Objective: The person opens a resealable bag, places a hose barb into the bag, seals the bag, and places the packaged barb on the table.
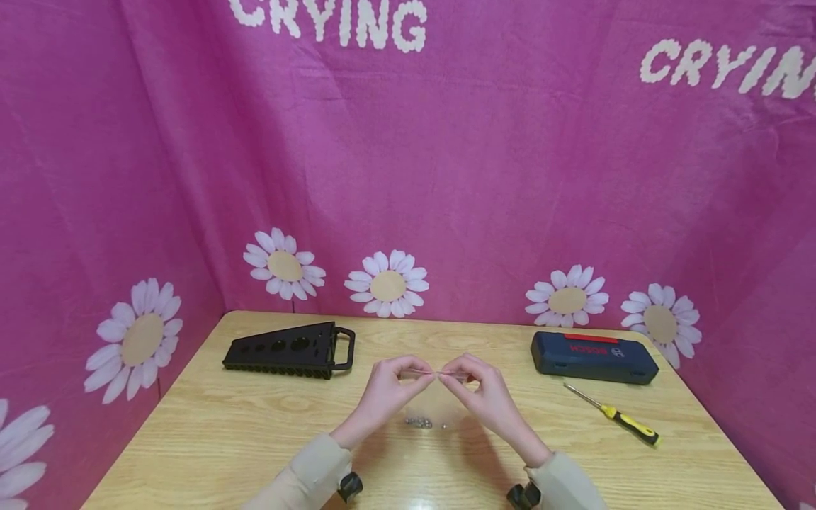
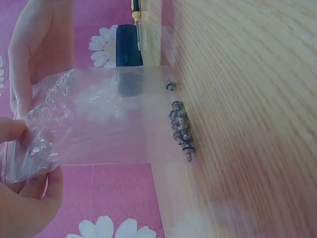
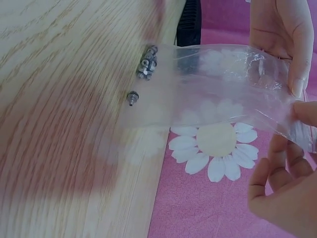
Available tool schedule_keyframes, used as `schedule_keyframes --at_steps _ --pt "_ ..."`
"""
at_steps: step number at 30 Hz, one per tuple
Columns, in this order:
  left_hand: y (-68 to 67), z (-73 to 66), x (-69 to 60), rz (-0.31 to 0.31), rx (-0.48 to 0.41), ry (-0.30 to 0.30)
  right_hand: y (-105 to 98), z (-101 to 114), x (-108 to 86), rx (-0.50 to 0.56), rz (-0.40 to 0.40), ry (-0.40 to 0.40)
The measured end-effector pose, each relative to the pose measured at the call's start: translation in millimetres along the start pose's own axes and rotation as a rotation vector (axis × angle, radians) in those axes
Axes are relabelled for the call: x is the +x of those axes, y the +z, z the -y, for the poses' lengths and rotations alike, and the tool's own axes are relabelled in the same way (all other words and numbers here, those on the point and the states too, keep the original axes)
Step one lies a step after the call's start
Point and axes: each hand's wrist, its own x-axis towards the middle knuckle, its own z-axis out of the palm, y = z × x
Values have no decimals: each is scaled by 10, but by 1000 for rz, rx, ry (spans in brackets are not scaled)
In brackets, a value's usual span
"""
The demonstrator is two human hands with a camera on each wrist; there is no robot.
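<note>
A clear zip-lock plastic bag (image 2: pixel 99 119) hangs upright between my two hands, its bottom at the tabletop. Along its bottom lie several small metal screws (image 2: pixel 179 126) with dark washers, one of them (image 3: pixel 132 97) apart from the cluster. My left hand (image 1: pixel 387 388) pinches the bag's top edge between thumb and fingers. Close beside it, my right hand (image 1: pixel 481 393) pinches the same edge, fingertips nearly meeting the left ones. A reddish line runs along the zip strip (image 2: pixel 11 161). In the head view the bag is faint and see-through.
A black wrench rack (image 1: pixel 290 350) with a handle sits at the back left of the wooden table (image 1: pixel 210 439). At the back right is a dark blue Bosch case (image 1: pixel 593 361), with a yellow-and-black screwdriver (image 1: pixel 615 414) in front. Pink flowered cloth (image 1: pixel 478 177) surrounds the table.
</note>
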Motion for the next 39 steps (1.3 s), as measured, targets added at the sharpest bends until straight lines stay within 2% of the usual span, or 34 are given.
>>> schedule_keyframes --at_steps 4,11,17,27,30,35,39 --pt "-2 -9 -1 10 -6 13 -3 -26 -6 -13 1 -33" --pt "-21 -34 8 30 6 -10 -16 -9 -2 -28 5 -71" --pt "-28 -41 15 24 13 11 -3 22 -2 -34 -12 -91" --pt "-116 -9 8 33 47 -8 -91 -2 -13 -58 29 -40" --pt "-148 -8 2 32 59 -3 -106 -23 -10 -69 8 -11" --pt "-189 3 5 -12 68 -60 -123 -46 -14 -66 -58 18" --pt "-226 31 8 -1 57 -90 -151 -64 -22 -63 -65 33"
